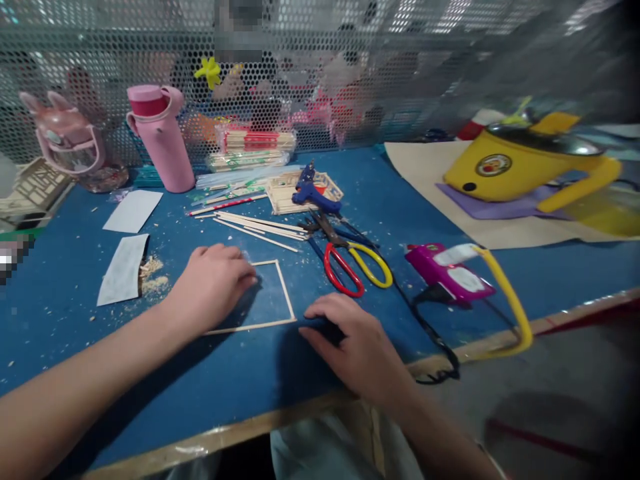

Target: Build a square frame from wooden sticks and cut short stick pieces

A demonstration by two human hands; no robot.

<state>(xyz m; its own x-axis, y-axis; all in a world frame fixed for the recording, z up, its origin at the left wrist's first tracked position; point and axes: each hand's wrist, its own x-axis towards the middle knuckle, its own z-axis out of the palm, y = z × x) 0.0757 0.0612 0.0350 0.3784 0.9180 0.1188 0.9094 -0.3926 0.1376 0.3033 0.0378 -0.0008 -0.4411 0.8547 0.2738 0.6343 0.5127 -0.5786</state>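
Observation:
A flat frame of thin wooden sticks (285, 291) lies on the blue tabletop. My left hand (214, 283) is over its left part, fingers curled downward; the hand hides that side of the frame and whatever is under the fingertips. Beside the frame's near right corner is my right hand (350, 340), thumb and forefinger apart with nothing visible between them. Loose wooden sticks (260, 227) lie just beyond the frame. Scissors (345, 257) with one red and one yellow handle lie to the right, beside a blue glue gun (314, 193).
Grey-white sheets (123, 270) and wood crumbs (153, 275) lie left. A pink bottle (163, 143) and a rabbit-eared cup (70, 143) stand by a perforated metal screen (310, 80). Right are a purple device (450, 273), a black cord (425, 327) and a yellow pot (500, 170).

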